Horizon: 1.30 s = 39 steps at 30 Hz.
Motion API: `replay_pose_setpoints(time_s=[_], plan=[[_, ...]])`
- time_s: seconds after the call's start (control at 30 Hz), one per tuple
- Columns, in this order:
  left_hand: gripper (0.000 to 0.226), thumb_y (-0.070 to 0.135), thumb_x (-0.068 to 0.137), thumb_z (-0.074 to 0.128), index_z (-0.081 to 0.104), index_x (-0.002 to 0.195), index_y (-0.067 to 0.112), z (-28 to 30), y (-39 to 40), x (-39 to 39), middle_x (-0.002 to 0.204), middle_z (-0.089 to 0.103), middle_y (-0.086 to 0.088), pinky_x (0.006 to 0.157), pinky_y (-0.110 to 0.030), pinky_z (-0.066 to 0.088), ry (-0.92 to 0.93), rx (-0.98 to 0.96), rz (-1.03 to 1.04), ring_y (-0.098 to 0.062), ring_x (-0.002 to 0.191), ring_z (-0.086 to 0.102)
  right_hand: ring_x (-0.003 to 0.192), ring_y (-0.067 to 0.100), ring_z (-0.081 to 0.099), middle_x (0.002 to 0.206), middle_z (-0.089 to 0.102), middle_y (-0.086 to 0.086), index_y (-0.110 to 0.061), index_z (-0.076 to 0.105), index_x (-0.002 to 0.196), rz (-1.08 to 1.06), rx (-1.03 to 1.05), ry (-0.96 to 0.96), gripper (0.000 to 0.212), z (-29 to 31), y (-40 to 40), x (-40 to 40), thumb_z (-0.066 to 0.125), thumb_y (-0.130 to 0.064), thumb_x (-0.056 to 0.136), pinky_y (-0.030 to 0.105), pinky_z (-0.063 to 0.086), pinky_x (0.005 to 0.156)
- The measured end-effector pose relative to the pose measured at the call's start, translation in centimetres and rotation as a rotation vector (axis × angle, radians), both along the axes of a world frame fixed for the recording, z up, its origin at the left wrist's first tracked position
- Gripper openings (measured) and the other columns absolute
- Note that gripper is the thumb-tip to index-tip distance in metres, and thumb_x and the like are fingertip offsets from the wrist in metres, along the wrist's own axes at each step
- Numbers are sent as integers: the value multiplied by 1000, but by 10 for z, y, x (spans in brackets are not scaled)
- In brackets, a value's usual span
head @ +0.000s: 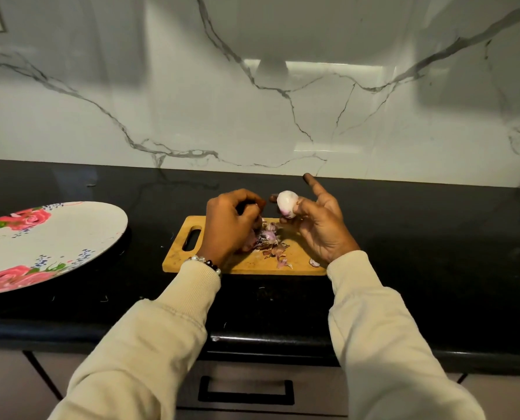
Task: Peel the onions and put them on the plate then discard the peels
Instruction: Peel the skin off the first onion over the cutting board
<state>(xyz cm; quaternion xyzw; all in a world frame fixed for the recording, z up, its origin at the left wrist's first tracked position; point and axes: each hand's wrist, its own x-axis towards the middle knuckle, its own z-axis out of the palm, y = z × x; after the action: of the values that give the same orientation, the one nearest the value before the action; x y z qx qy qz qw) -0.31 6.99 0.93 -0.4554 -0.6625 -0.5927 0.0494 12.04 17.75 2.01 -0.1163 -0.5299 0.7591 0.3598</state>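
Note:
My right hand (319,225) holds a small peeled onion (286,204), pale with a purple tinge, above the far edge of a wooden cutting board (246,262); its index finger points up. My left hand (231,222) is curled over the board's middle, fingertips pinched near a scrap of peel; what it holds is partly hidden. Loose purple peels (270,237) lie in a heap on the board, some under my left hand. A large white plate with pink roses (80,231) lies to the left on the black counter, with no onions on its visible part.
The black counter (434,237) runs the full width, backed by a white marble wall (252,116). The board has a handle slot (192,237) at its left end. A drawer with a black handle (246,392) sits below the counter edge.

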Motion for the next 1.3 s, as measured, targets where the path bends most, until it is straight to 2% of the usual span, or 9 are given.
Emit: replay_pose_setpoints(time_s=[0.13, 0.2, 0.3, 0.4, 0.57, 0.7, 0.83, 1.17, 1.3], plan=[[32, 19, 85, 51, 77, 103, 14, 0, 0, -1, 106, 72, -4, 88, -30, 52, 285, -21, 28, -15, 95, 65, 82, 19, 69, 95, 75, 9, -19, 15, 158, -28, 74, -81, 84, -3, 2, -2, 38, 20, 87, 42, 56, 78], [31, 24, 86, 56, 74, 110, 15, 2, -1, -2, 106, 71, -4, 87, -25, 51, 314, 3, 22, -14, 95, 64, 87, 22, 70, 106, 72, 14, -23, 11, 158, -10, 83, -111, 87, -5, 3, -3, 39, 20, 87, 43, 57, 75], [30, 20, 86, 68, 72, 115, 13, 0, 1, -4, 105, 69, -6, 81, -3, 42, 424, -34, -77, -10, 91, 62, 88, 24, 71, 115, 69, 16, -27, 8, 158, 22, 108, -157, 88, -6, 2, -3, 44, 17, 91, 39, 59, 71], [28, 14, 88, 68, 71, 116, 9, -2, 3, -8, 103, 71, -10, 79, 1, 38, 488, -75, -82, -15, 89, 64, 98, 28, 70, 121, 66, 17, -30, 7, 158, 13, 133, -181, 92, -7, 3, -2, 50, 15, 91, 40, 59, 76], [33, 17, 88, 61, 69, 117, 5, -2, 1, -8, 93, 72, -11, 73, -22, 50, 510, -89, -66, -20, 80, 67, 99, 30, 71, 112, 69, 16, -31, 10, 158, -33, 147, -183, 99, -7, 4, -1, 61, 14, 86, 41, 60, 78], [32, 13, 87, 65, 69, 118, 5, -3, 2, -9, 96, 71, -13, 73, -17, 46, 520, -111, -67, -21, 83, 66, 104, 31, 70, 108, 72, 14, -32, 8, 158, -51, 192, -205, 103, -8, 5, 0, 66, 11, 84, 52, 54, 93], [32, 12, 84, 68, 70, 115, 2, -3, 1, -8, 95, 70, -16, 75, -31, 50, 568, -138, -68, -28, 84, 66, 103, 30, 71, 104, 74, 14, -30, 3, 158, -48, 223, -231, 105, -10, 5, -1, 66, 11, 84, 54, 53, 96], [32, 11, 87, 68, 66, 118, 0, -7, 5, -6, 103, 65, -17, 77, -29, 43, 601, -199, -5, -29, 91, 62, 102, 31, 71, 110, 73, 17, -27, -1, 158, -9, 220, -262, 103, -9, 3, -1, 62, 10, 86, 51, 55, 94], [17, 3, 87, 63, 69, 103, 1, -6, 5, -6, 96, 67, -14, 74, -28, 45, 567, -178, 15, -27, 87, 63, 102, 29, 71, 107, 74, 16, -24, -2, 158, -3, 244, -287, 103, -7, 0, 0, 62, 12, 86, 46, 56, 91]])
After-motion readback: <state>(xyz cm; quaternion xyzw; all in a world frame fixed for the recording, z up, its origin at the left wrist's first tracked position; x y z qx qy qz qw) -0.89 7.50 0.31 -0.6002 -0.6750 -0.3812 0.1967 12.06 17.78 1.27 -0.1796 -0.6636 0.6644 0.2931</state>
